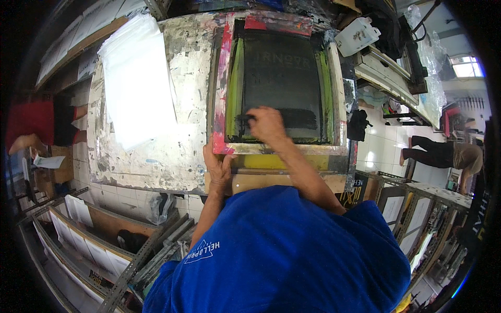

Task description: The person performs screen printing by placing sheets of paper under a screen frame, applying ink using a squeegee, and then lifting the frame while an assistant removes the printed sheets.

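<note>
A screen printing frame (338,99) with a dark mesh, green tape along its inner sides and pink-red stains on its left rail lies on the table before me. My left hand (216,163) is closed round its near left corner. Over the near part of the mesh, my right hand (267,125) is closed on a small black wad (243,123), which looks like cloth and is partly hidden by the fingers. A wide black smear (300,119) lies on the mesh beside that hand. Faint lettering shows farther up the mesh.
White sheets (136,83) lie stacked on the paint-spotted table (190,68) to the left. A white plastic container (358,36) stands at the back right. Metal shelving (130,271) is near on the left. Two other people stand at the far left and far right.
</note>
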A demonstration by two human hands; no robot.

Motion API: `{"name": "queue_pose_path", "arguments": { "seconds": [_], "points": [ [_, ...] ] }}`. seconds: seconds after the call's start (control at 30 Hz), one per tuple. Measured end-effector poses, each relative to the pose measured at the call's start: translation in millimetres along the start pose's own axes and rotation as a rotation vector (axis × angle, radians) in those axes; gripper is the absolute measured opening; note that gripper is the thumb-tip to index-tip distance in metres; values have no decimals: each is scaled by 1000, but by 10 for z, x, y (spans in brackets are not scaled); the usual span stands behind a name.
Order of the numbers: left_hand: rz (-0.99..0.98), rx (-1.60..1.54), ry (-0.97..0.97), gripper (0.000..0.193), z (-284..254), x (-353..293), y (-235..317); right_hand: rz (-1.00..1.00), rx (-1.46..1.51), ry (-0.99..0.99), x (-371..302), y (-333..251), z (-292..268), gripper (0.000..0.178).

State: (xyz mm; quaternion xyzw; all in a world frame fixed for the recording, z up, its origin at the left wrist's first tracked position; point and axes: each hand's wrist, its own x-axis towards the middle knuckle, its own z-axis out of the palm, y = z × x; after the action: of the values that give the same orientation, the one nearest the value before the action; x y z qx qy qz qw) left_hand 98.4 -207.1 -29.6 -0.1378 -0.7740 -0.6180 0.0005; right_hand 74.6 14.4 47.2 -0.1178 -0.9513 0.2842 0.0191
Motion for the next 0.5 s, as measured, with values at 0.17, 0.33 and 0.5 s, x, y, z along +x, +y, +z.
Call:
{"name": "queue_pose_path", "arguments": {
  "seconds": [0.17,0.33,0.5],
  "points": [
    [22,117,0,80,-38,31,131,225,-61,31,-175,421,-340,25],
    [-27,-41,13,78,27,30,82,315,90,339,-793,1281,-1086,27],
    [-48,-65,48,77,-50,38,218,719,653,158,-1942,883,-2140,26]
  ]
}}
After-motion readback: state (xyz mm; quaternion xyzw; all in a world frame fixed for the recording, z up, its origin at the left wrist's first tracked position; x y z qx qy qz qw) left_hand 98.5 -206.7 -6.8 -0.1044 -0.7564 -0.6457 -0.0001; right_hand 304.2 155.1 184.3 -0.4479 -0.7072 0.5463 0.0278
